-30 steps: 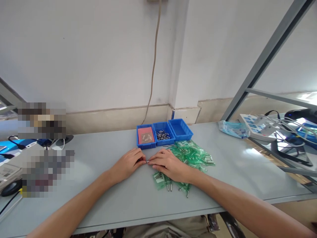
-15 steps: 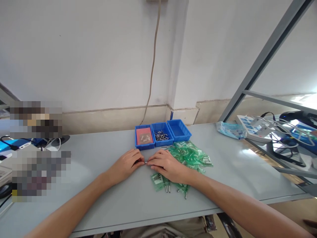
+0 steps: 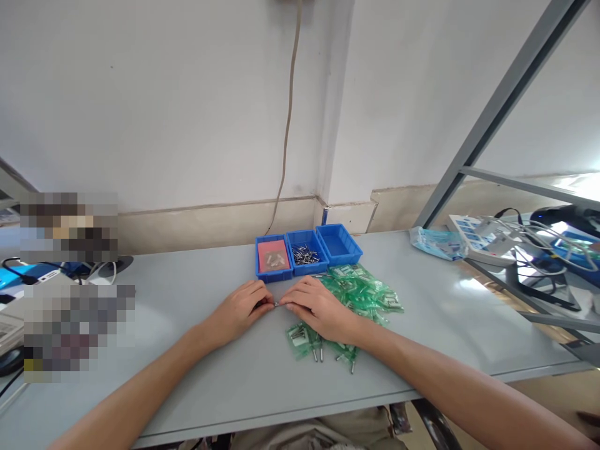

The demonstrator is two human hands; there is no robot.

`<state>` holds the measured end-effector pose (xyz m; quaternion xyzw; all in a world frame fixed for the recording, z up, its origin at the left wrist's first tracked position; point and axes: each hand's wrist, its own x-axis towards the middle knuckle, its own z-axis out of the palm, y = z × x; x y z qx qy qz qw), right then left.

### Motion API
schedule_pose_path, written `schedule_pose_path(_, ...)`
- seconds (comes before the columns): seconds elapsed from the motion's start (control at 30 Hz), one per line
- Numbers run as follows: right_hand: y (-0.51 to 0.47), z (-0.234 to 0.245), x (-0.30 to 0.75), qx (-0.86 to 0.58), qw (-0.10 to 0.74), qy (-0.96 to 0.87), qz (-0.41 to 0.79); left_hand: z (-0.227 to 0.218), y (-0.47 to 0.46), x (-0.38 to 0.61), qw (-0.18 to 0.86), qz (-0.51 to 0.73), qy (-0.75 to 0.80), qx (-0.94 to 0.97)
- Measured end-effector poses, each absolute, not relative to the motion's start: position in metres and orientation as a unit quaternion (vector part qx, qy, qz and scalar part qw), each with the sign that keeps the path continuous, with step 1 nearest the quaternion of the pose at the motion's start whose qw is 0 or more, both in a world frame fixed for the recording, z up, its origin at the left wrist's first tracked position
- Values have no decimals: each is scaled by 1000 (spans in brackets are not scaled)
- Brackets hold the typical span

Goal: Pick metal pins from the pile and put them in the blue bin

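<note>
1. Head view, left hand (image 3: 241, 310): lies on the grey surface (image 3: 187, 362). Its fingers (image 3: 265, 304) are narrowed to a pinch on one end of a small metal pin (image 3: 276, 304).
2. Right hand (image 3: 319, 309): lies on the surface, fingers (image 3: 287, 304) pinched on the pin's other end. The two sets of fingertips almost meet.
3. Pin: held between both sets of fingers, low over the surface. I cannot tell whether it touches.
4. Green bags (image 3: 363, 289): a heap just right of and beyond the right fingers, partly under that hand. A few more lie on its near side.
5. Blue bins (image 3: 338, 245): three in a row just beyond the fingers. The left one holds a pink pad (image 3: 272, 255), the middle one loose pins (image 3: 305, 254).
6. Power strip (image 3: 473, 240): far right of the fingers, with cables on it.
</note>
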<state>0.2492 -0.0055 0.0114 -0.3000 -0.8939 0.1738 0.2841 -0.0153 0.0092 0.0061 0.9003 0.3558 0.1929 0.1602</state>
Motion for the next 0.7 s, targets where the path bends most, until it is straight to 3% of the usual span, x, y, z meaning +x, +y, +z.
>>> schedule_pose_path(0.7,-3,8,247,-289,285,-897,176,6,9,-15,160,200,354,900)
